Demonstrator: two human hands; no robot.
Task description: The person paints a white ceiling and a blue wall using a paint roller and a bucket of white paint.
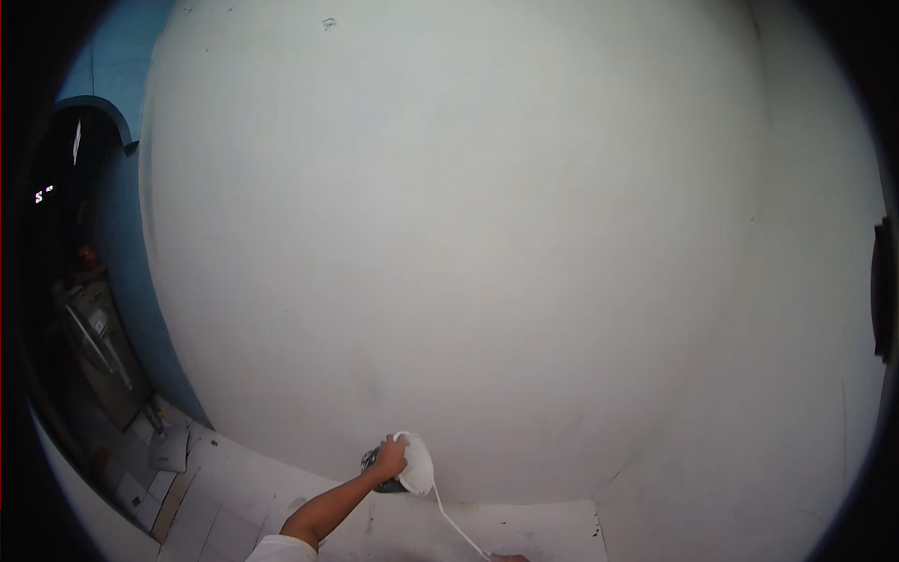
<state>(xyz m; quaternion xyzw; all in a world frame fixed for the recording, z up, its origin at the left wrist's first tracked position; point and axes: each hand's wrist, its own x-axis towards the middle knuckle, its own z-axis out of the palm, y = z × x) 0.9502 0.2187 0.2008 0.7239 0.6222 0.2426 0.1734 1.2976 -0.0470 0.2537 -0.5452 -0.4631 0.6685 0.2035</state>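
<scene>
At the lower middle, my left hand (pixel 390 458) is closed on the rim of a dark, white-smeared paint bucket (pixel 387 486). The bucket is tilted, and white paint (pixel 418 466) shows in its round opening. A thin, bent white rod (pixel 453 522) runs from the bucket's opening down to my right hand (pixel 508 558). Only a sliver of that hand shows at the bottom edge, closed around the rod's lower end. Whatever is on the rod's far end is hidden in the white of the bucket.
A large white wall (pixel 449 253) rises ahead, meeting another wall at right. Pale floor tiles (pixel 225 529) lie below. On the left are a blue wall edge (pixel 140 253), a dark doorway, a fridge (pixel 105 351) and a dustpan-like object (pixel 169 450). A dark object (pixel 881 290) hangs far right.
</scene>
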